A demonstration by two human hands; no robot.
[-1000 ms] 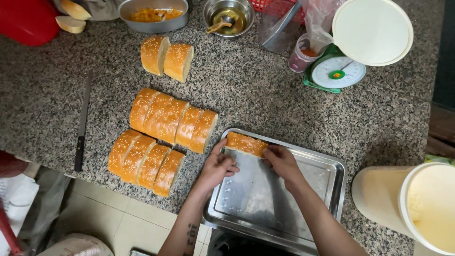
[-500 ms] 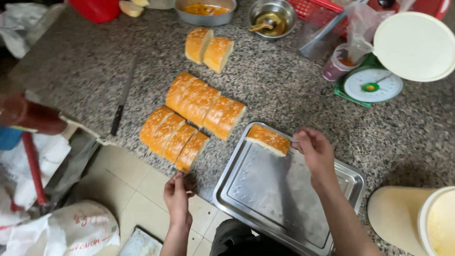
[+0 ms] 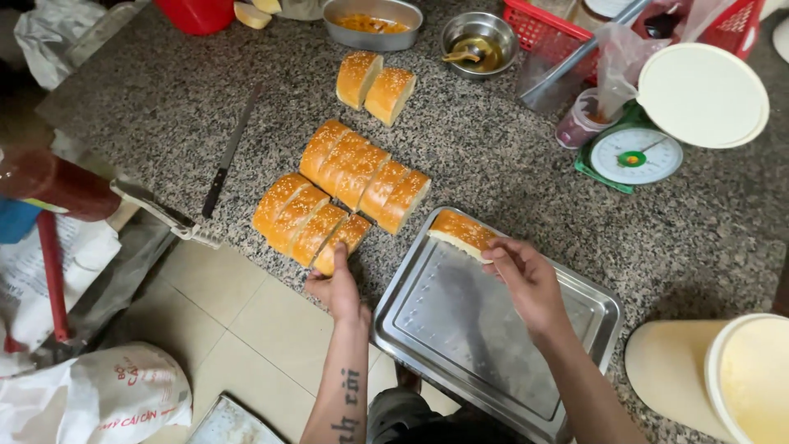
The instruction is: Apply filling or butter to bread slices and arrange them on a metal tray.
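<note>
Two rows of sliced sesame bread lie on the granite counter [image 3: 509, 164]: a near row [image 3: 304, 222] and a far row [image 3: 362, 173]. My left hand [image 3: 337, 284] reaches to the end slice [image 3: 343, 240] of the near row, fingers touching it. My right hand [image 3: 526, 275] holds the edge of one bread slice [image 3: 462, 232] lying in the far left corner of a steel tray [image 3: 493, 329]. Two more slices [image 3: 376, 82] stand apart further back.
A long knife [image 3: 228, 156] lies left of the bread. At the back stand a metal pan [image 3: 371, 23], a small steel bowl [image 3: 478, 41] and a red basket [image 3: 608, 25]. A green kitchen scale [image 3: 634, 156] and cream tub [image 3: 744, 378] sit right.
The view shifted right. My left hand left the tray and moved up to the near row's end slice. My right hand stays at the slice in the tray.
</note>
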